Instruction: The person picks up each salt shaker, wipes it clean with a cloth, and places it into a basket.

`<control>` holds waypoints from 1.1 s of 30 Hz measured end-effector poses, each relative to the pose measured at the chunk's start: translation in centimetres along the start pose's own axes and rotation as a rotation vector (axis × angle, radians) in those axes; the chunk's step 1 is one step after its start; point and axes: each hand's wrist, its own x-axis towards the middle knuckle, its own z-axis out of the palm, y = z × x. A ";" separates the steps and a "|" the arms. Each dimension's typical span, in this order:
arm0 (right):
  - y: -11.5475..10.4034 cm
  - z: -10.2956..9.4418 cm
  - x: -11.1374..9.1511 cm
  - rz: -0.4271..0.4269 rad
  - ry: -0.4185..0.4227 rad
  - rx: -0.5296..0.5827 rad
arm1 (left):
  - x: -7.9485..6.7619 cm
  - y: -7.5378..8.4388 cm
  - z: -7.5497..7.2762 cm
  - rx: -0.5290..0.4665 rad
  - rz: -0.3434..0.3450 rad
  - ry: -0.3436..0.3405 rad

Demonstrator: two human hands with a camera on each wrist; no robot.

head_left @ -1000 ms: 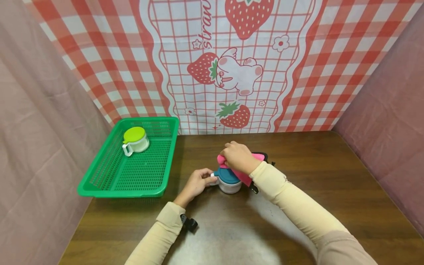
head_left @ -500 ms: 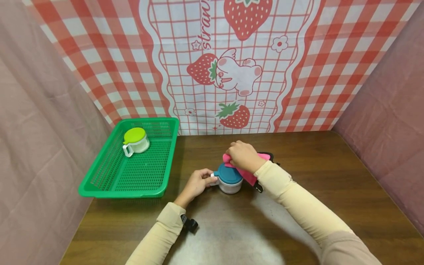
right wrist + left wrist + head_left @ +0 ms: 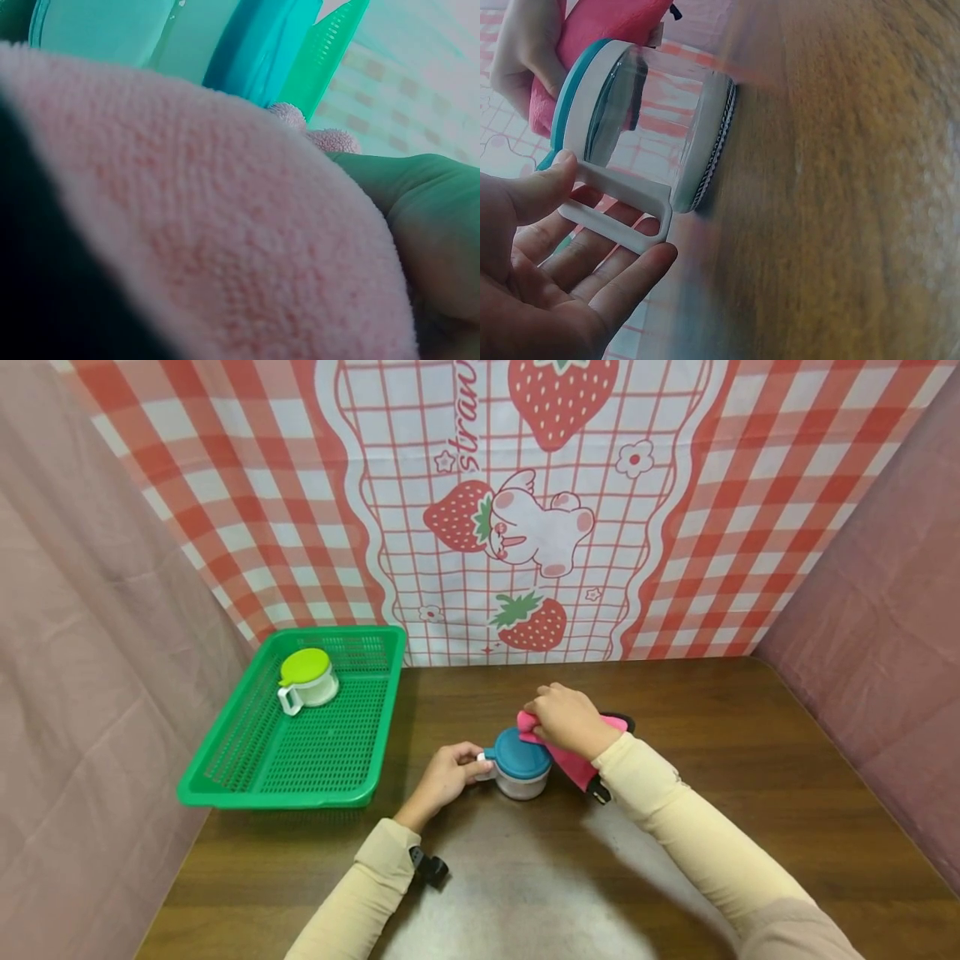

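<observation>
A clear seasoning jar (image 3: 521,783) with a blue lid (image 3: 522,753) and a white handle (image 3: 622,195) stands upright on the table. My left hand (image 3: 447,777) holds that handle, thumb on its upper end and fingers behind it, as the left wrist view shows. In my right hand (image 3: 564,714) is a bunched pink cloth (image 3: 573,766), its folded end at the lid's right edge. The rest of the cloth hangs below the hand, to the right of the jar. Close up in the right wrist view, the fuzzy cloth (image 3: 225,217) hides most of the fingers.
At the left sits a green plastic basket (image 3: 378,727). Inside it, toward the back, is a similar jar (image 3: 318,687) with a lime-green lid. A checked strawberry curtain (image 3: 420,577) hangs behind the wooden table (image 3: 720,735), with pink curtains at both sides.
My right hand has moved to the right with the pink cloth, from over the lid to its right edge, uncovering more of the lid. The left hand and the jar have stayed put.
</observation>
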 end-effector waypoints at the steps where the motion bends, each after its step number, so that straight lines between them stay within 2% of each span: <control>1: 0.1 0.0 -0.1 0.000 0.006 0.004 | 0.0 0.0 0.0 -0.001 0.000 -0.001; 17: 0.9 0.4 -2.2 0.045 0.047 0.056 | 0.2 0.2 0.1 -0.003 -0.004 0.016; 33: 0.4 0.8 -4.0 0.025 0.084 0.079 | 0.1 0.0 0.3 -0.015 -0.017 0.025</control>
